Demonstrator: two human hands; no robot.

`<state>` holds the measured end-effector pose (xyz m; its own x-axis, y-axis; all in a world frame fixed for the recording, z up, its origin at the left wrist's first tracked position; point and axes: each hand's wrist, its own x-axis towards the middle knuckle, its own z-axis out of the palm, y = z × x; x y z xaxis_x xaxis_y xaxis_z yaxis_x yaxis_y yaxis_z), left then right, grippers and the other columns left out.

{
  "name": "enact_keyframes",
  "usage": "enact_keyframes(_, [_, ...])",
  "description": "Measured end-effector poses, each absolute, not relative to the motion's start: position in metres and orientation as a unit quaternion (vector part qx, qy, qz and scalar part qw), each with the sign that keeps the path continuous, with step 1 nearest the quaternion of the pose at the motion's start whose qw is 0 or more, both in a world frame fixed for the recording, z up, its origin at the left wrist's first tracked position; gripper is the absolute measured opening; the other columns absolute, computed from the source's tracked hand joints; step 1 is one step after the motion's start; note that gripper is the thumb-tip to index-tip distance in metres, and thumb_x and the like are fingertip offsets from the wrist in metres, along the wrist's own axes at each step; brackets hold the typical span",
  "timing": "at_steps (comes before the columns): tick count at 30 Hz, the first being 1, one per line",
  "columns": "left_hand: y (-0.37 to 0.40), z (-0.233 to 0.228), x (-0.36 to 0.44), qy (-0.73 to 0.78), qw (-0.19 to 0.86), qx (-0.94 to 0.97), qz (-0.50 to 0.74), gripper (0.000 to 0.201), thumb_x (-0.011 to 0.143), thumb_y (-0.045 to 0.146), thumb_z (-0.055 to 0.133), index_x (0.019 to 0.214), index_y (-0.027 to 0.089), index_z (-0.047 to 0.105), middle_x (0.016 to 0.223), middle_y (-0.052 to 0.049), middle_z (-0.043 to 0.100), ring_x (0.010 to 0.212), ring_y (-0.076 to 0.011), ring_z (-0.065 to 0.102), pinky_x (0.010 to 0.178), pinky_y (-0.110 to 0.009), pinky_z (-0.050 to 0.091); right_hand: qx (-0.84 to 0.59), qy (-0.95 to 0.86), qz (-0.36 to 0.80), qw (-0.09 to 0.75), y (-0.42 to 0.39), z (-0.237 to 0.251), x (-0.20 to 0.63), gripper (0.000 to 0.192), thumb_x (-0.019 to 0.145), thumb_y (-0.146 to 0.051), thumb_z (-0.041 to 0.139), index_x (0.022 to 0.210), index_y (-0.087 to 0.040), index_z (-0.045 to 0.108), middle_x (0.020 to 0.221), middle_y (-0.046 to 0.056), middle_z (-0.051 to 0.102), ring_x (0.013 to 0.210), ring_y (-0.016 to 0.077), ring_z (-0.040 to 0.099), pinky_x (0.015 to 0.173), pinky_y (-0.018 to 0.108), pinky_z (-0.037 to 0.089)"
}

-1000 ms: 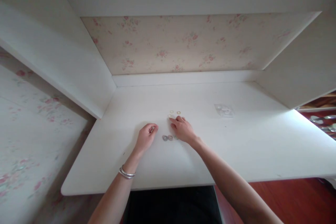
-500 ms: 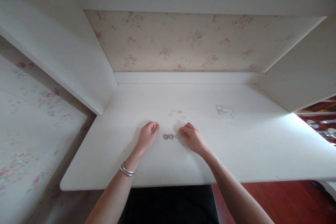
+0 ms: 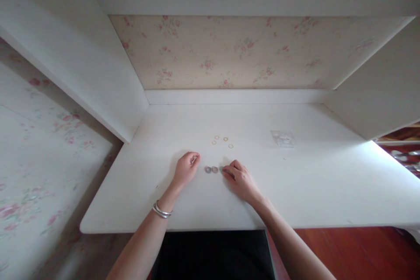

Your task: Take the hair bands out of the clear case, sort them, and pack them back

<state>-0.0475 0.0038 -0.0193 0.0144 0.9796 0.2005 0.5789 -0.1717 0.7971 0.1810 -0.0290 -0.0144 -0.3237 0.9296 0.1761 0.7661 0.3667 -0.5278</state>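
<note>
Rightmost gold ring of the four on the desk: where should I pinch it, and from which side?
Pinch the gold ring across its thin rim, coming straight down from above. It lies flat on the white desk, apart from its neighbours, so no edge is raised; sliding a fingertip under the near rim probably helps.

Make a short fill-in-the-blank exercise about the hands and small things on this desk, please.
1. The bracelet is on the ____ wrist.
2. The right hand touches the row of grey ____.
3. Behind that row lie ____ small yellow rings.
4. The left hand is ____ into a loose fist.

Missing words: left; rings; four; closed
</note>
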Motion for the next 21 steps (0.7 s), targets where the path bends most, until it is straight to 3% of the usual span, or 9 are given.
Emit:
enact_keyframes(10, [0.004, -0.02, -0.048, 0.58, 0.256, 0.676, 0.376, 0.021, 0.087, 0.033, 0.048, 0.091, 0.019, 0.063, 0.089, -0.004, 0.067, 0.082, -0.0154, 0.062, 0.076, -0.027, 0.047, -0.532, -0.808, 0.154, 0.199, -0.03, -0.006, 0.177, 0.021, 0.091, -0.022, 0.045, 0.09, -0.023, 0.065, 0.088, 0.004, 0.054, 0.081, 0.0149, 0.054, 0.076, 0.029, 0.043])
enact_keyframes(21, [0.003, -0.021, -0.047, 0.578, 0.263, 0.675, 0.375, 0.022, 0.087, 0.035, 0.048, 0.089, 0.019, 0.063, 0.087, -0.004, 0.067, 0.08, -0.0152, 0.062, 0.075, -0.026, 0.048, -0.515, -0.806, 0.18, 0.23, -0.03, -0.008, 0.179, 0.02, 0.089, -0.025, 0.048, 0.095, -0.025, 0.067, 0.088, 0.003, 0.054, 0.081, 0.0139, 0.054, 0.075, 0.027, 0.044])
